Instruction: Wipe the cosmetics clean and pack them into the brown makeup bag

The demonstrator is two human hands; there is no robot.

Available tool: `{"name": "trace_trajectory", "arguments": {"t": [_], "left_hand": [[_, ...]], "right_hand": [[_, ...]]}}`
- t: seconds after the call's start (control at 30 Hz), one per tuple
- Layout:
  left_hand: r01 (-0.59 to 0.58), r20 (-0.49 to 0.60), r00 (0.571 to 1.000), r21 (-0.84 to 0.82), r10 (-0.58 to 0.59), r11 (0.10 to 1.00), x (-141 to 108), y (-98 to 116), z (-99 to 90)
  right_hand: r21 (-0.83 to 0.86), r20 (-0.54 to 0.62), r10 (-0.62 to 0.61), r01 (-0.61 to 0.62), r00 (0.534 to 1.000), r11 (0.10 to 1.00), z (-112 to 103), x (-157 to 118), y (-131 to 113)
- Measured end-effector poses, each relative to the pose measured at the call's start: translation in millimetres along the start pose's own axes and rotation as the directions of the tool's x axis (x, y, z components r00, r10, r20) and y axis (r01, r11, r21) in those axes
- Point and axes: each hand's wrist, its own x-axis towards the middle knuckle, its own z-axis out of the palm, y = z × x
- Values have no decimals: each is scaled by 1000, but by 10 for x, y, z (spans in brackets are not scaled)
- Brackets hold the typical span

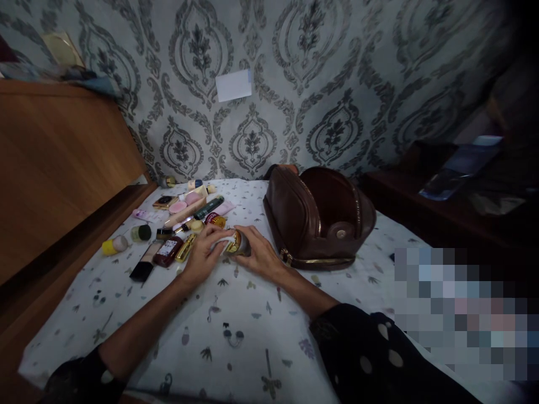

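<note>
Two hands meet around one small jar (241, 244), which is held low over the printed sheet (248, 365), between a spread of cosmetics and a brown bag (290, 219). The left hand (206, 249) is partly closed, thumb and fingers pinching a white piece (223, 240) against the jar's gold-coloured part; whether that piece is a wipe or a tissue, I cannot tell. The right hand (259, 251) curves round the jar's other side, its fingers bent and gripping it.

The bag stands upright just right of the hands, its top unzipped and gaping; the inside is dark, so its contents cannot be made out. Left of the hands lie a dark red bottle (168, 251) with a pale label, a gold tube (186, 248), a black-capped bottle (145, 261) and a yellow-ended bottle (114, 245); what they hold is unclear.

Both forearms reach forward and inward from the lower corners, the wrists low over the sheet, with black, pale-dotted sleeves (370, 350) pushed up towards the elbows.
</note>
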Motion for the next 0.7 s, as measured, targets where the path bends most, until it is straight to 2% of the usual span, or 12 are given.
{"name": "trace_trajectory", "arguments": {"t": [0.13, 0.23, 0.33, 0.5, 0.7], "left_hand": [[-123, 77, 989, -9, 123, 992, 7, 8, -36], [-139, 115, 983, -48, 143, 989, 16, -35, -61], [-96, 111, 988, -86, 106, 992, 24, -85, -74], [-3, 56, 998, -83, 7, 997, 38, -138, -81], [126, -40, 991, -108, -130, 986, 39, -184, -47]], "right_hand": [[-47, -39, -58, 56, 998, 997, 19, 16, 60], [-91, -61, -5, 0, 998, 996, 12, 34, 84], [-35, -73, 70, -73, 995, 997, -7, 46, 89], [177, -73, 177, -162, 981, 971, -12, 57, 101], [332, -13, 168, -154, 986, 930, -16, 71, 72]]}}
